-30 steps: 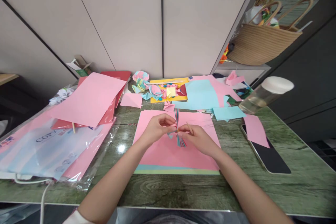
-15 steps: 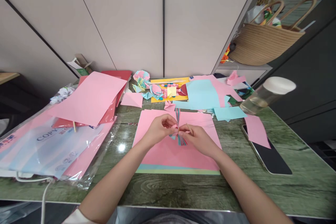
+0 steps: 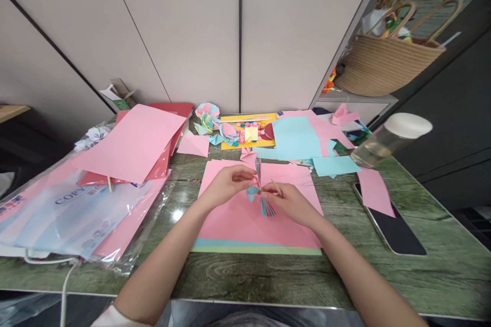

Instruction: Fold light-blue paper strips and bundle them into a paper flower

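A bundle of thin pink and blue paper layers (image 3: 267,209), gathered at its middle and fanned at both ends, is held upright over the sheets. My right hand (image 3: 292,201) pinches its middle from the right, and a short thin pale stick (image 3: 276,187) pokes out between those fingers. From the left, my left hand (image 3: 224,185) has thumb and fingertips closed on a pink layer near the top of the bundle. A blue layer (image 3: 252,193) bends out to the left, below the left fingertips. Beneath both hands lies a stack of pink sheets (image 3: 233,225) with blue and green edges.
Folded paper flowers (image 3: 229,133) and a yellow tray (image 3: 227,145) of small beads stand at the back. Blue paper (image 3: 295,135) lies beside them. To the right are a phone (image 3: 399,230) and a tilted-looking bottle (image 3: 378,143); a plastic paper packet (image 3: 95,214) lies left.
A blue layer now spreads out on the left of the bundle. My left fingers have shifted slightly up and left, and the bundle's lower fan has tipped a little right.
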